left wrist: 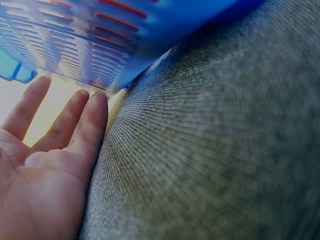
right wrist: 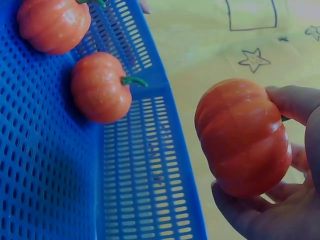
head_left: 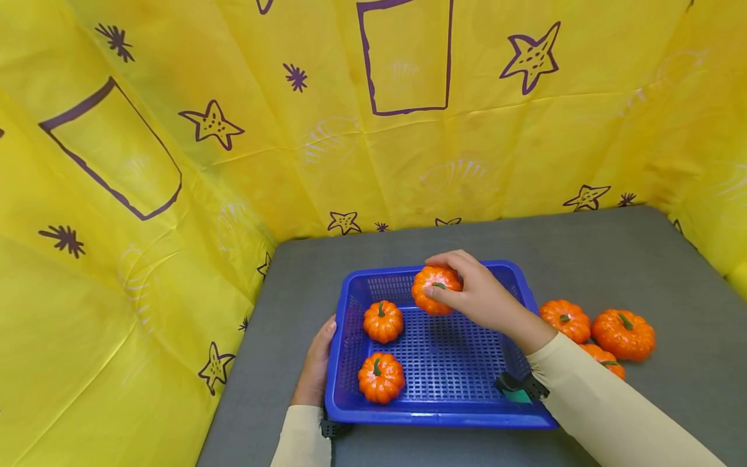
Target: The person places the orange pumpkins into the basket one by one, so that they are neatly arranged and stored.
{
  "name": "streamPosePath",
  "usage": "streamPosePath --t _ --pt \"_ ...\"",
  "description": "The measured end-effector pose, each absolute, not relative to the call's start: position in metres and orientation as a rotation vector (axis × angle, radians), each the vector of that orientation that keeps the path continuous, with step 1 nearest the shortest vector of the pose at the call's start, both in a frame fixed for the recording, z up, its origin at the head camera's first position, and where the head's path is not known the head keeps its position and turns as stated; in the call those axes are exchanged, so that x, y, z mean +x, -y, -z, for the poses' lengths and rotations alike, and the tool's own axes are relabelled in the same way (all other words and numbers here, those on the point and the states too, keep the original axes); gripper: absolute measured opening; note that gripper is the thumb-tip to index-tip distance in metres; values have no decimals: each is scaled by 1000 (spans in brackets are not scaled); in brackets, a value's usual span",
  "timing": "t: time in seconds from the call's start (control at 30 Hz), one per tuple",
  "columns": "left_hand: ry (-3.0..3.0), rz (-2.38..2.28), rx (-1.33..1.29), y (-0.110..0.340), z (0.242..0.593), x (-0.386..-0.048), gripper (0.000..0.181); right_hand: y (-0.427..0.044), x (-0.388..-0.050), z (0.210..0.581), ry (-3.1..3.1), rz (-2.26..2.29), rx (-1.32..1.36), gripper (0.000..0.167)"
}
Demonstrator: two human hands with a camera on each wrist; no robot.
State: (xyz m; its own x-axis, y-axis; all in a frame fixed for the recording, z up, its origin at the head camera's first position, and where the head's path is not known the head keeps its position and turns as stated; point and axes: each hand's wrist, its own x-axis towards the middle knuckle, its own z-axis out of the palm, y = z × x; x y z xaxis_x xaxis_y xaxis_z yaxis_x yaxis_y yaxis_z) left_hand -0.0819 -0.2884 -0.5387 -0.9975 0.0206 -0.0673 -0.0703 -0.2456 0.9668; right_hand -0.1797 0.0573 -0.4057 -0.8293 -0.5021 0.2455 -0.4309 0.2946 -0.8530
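A blue plastic basket with perforated walls stands on the grey table. Two small orange pumpkins with green stems sit along its left side, a rear pumpkin and a front pumpkin. Over the basket's back part, my right hand grips a third pumpkin between thumb and fingers; the right wrist view shows this held pumpkin from its side. My left hand is against the basket's outer left wall; in the left wrist view its fingers reach up, fairly straight, near the slotted wall.
Right of the basket, a group of orange pumpkins lies on the table: one by the rim, a larger one, and one partly hidden by my right sleeve. A yellow patterned cloth hangs behind and at both sides.
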Motion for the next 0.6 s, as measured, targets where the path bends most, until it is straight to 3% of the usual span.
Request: streamPosePath --t 0.6 --pt "-1914 -2427 -66 289 538 -83 64 -40 -200 425 -2441 1489 -843 48"
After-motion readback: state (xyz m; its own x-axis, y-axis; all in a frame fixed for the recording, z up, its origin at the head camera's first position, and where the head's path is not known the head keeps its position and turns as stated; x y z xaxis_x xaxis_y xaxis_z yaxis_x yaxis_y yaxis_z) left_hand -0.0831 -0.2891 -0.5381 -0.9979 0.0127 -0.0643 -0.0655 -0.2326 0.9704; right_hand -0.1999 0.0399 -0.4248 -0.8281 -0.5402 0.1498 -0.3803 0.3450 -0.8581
